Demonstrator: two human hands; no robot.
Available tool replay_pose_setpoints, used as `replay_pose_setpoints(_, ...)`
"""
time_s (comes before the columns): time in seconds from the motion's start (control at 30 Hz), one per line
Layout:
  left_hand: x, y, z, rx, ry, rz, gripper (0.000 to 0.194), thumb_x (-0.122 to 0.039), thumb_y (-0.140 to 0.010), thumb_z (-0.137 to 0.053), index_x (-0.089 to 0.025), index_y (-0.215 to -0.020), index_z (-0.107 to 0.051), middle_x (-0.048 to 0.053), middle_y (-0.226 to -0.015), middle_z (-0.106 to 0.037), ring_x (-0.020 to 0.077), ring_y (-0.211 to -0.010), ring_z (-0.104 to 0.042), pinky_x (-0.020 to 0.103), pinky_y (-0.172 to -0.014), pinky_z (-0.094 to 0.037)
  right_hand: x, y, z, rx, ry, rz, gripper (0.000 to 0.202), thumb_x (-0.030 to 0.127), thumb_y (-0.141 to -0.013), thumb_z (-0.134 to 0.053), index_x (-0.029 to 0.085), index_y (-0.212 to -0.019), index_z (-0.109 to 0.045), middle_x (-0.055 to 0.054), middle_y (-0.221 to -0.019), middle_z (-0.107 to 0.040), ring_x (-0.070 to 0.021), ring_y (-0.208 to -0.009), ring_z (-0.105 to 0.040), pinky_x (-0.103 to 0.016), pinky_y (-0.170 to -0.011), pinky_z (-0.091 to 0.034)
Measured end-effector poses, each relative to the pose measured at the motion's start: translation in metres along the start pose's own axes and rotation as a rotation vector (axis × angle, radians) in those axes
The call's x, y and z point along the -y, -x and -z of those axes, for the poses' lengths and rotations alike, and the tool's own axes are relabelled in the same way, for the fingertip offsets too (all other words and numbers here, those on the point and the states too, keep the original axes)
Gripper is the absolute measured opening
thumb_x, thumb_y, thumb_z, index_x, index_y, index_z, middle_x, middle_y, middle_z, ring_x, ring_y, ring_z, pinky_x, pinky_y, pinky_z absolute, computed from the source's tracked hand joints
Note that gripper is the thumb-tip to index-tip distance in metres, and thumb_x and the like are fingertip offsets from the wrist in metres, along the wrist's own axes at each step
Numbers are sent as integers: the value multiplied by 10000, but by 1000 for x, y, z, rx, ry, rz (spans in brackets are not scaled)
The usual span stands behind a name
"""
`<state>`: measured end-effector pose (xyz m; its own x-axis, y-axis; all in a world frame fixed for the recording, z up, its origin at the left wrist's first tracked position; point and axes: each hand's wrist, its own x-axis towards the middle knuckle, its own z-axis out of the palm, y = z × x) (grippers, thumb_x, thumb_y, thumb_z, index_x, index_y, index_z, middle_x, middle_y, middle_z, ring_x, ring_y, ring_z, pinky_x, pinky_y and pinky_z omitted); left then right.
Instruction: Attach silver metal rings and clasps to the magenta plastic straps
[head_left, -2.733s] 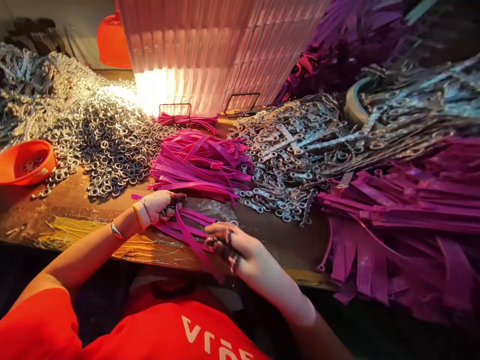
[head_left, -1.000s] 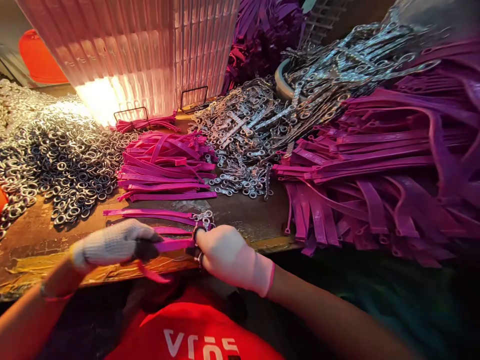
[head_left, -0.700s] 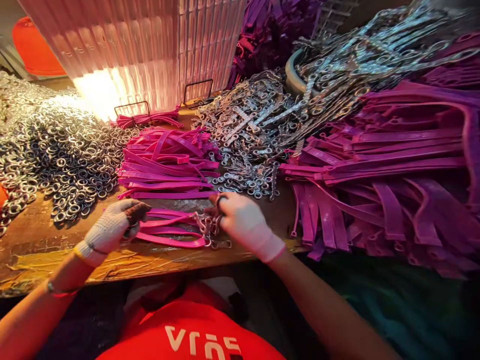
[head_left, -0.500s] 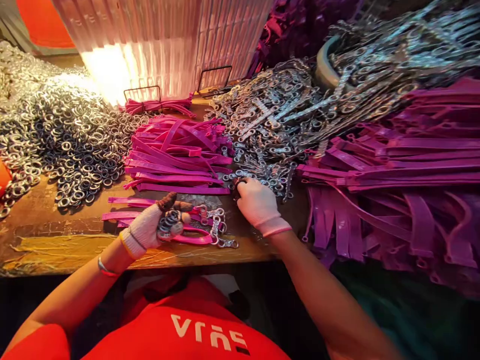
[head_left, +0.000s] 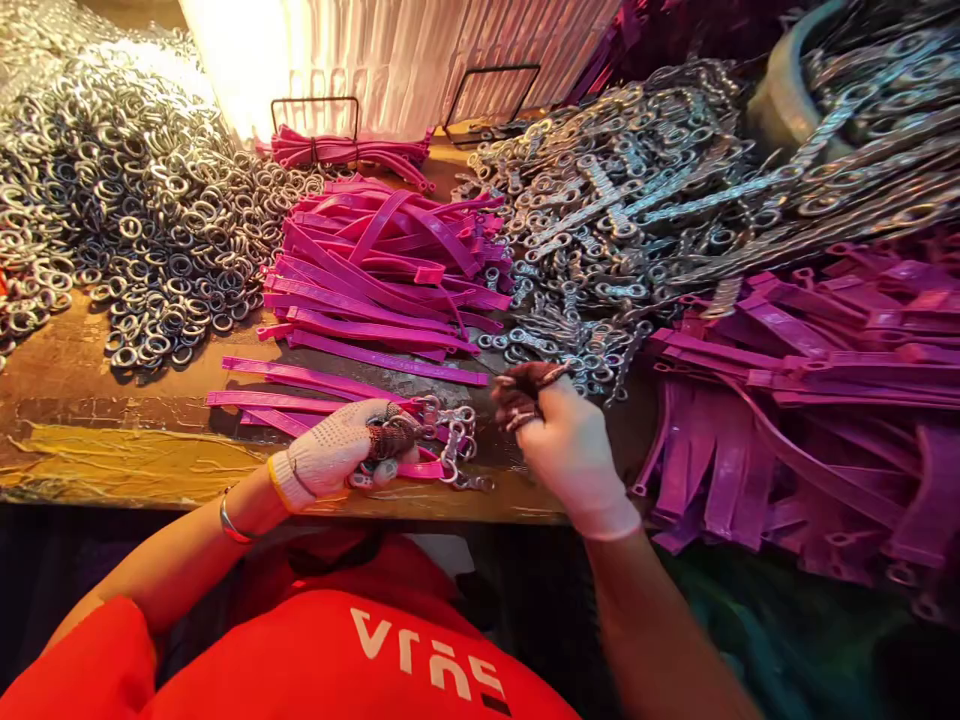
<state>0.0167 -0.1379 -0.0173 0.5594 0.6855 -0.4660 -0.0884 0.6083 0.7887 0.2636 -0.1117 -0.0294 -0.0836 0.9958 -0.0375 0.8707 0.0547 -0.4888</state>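
My left hand (head_left: 341, 445), in a white knitted glove with dark fingertips, is closed around several small metal rings (head_left: 363, 478), partly hidden by the thumb. It rests over pink straps (head_left: 274, 400) lying near the table edge. At their right ends, just beyond my fingertips, hang silver metal links (head_left: 454, 440). My right hand (head_left: 574, 445), gloved alike, hovers to the right of these links with its fingers curled together in a pinch. What the pinch holds, if anything, cannot be made out. Close behind it lies a heap of metal links (head_left: 592, 340).
A big pile of metal rings (head_left: 172, 220) covers the left side. Pink straps (head_left: 375, 270) are stacked mid-table, before a ribbed translucent panel (head_left: 420, 60). On the right are purple straps (head_left: 810, 400) and a tub (head_left: 787, 90) of long metal strips.
My right hand has drawn back from the heap of links, toward me and right. My left hand has turned over, moved right, and its fingers have closed over the rings. The view has shifted.
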Motion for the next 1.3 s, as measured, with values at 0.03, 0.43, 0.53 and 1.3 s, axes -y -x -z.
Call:
replay_pose_setpoints(0.03,-1,0,0,14,-4,4,317,-461,-882,-611,-156,-796,-604,-22,-520,-490,53,-383,-338,188,-356,-198,8,9,1,29,-68,86,370,148,-907,-404,151,-1252,-540,-128,-1118,-682,-244,-1023,-648,-362,-910,-503)
replay_pose_setpoints(0.43,-8,9,-9,128,89,302,313,-449,-793,-658,-170,-718,-536,-54,-514,-441,48,-353,-298,194,-330,-187,47,22,1,30,-22,855,357,28,-809,-490,158,-1107,-638,-122,-996,-664,-236,-902,-602,-367,-775,-497)
replay_pose_setpoints(0.53,-8,14,-14,-5,-4,219,403,-559,-832,-610,-180,-724,-530,-66,-499,-430,52,-348,-302,191,-326,-190,42,30,2,43,-64,709,247,68,-833,-503,166,-993,-665,-95,-888,-655,-218,-821,-592,-331,-714,-461)
replay_pose_setpoints(1.3,-52,-58,-48,15,-620,-155,198,-308,-887,-529,-169,-748,-558,-8,-602,-558,96,-480,-484,202,-450,-371,30,58,-9,-162,-674,-66,371,418,-941,-481,166,-818,-723,-38,-716,-685,-180,-665,-587,-270,-614,-483)
